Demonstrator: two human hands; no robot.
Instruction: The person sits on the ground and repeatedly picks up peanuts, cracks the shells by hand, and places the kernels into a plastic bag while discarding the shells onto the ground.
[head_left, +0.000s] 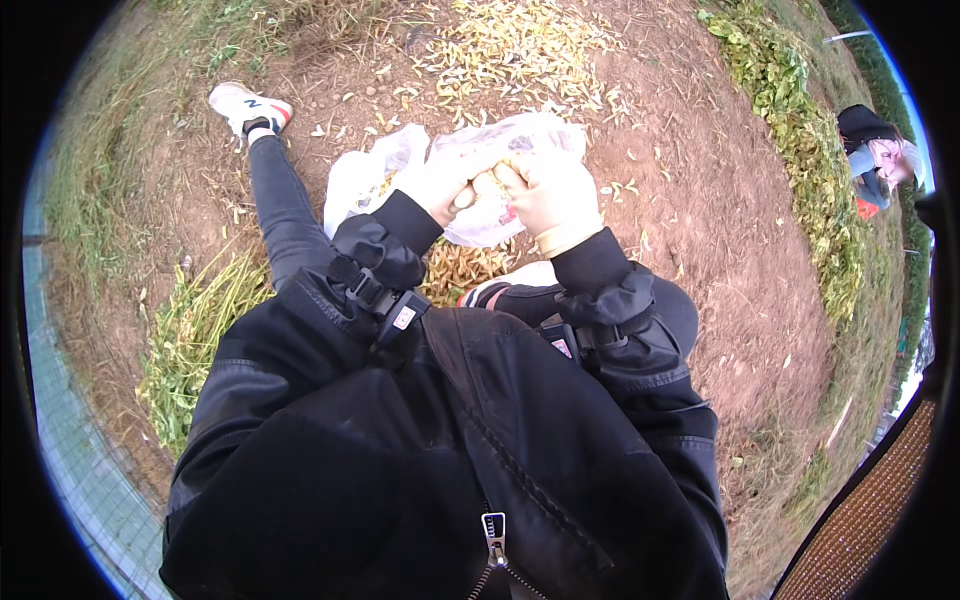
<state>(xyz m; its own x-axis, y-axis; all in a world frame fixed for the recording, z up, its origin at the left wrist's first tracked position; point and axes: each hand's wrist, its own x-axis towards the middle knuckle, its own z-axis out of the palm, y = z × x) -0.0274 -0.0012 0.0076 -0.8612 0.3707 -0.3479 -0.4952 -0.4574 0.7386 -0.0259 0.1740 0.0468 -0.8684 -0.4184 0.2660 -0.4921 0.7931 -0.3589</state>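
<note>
My left hand (448, 182) and my right hand (556, 193), both in pale gloves, meet fingertip to fingertip in front of me. Pinched between them is what looks like a small yellow bean pod (491, 182), partly hidden by fingers and washed out by glare. Directly below spreads a white translucent plastic bag (480, 231), with small yellowish bits (388, 180) showing at its left part. Closer to my body, a heap of brownish-yellow pods or husks (461, 268) lies between my legs.
Beyond the bag, a large patch of yellow pods (517, 60) covers the soil. Pulled leafy plants (202, 337) lie at left, and a long row of them (795, 135) runs along the right. My outstretched leg (281, 195) borders the bag. Another person (874, 150) bends down far right.
</note>
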